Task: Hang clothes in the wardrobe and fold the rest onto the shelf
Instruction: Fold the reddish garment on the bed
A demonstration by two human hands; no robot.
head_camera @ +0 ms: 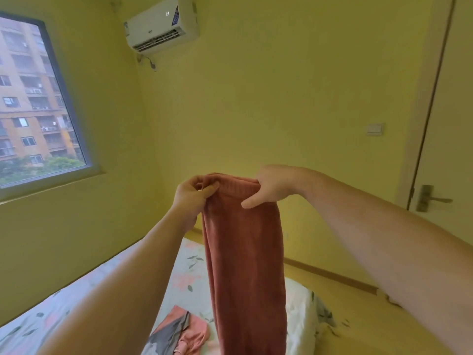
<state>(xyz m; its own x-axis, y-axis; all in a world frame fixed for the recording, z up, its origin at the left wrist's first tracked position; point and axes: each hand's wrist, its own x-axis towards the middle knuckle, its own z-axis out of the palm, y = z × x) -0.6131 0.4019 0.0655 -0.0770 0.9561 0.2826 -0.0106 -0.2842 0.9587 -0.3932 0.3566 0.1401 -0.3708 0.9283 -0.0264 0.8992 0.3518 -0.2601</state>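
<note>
Left hand (193,194) and right hand (271,187), arms outstretched, pinch the rust-red garment's (245,265) top edge.

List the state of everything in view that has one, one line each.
Rust-red garment: held up by its top edge, hanging down over the bed.
Left hand: pinches the garment's top left corner.
Right hand: grips its top right corner.
Pink and grey clothes: lying unfolded on the bed.
Door: closed, handle level.
Air conditioner: cannot tell if running.
</note>
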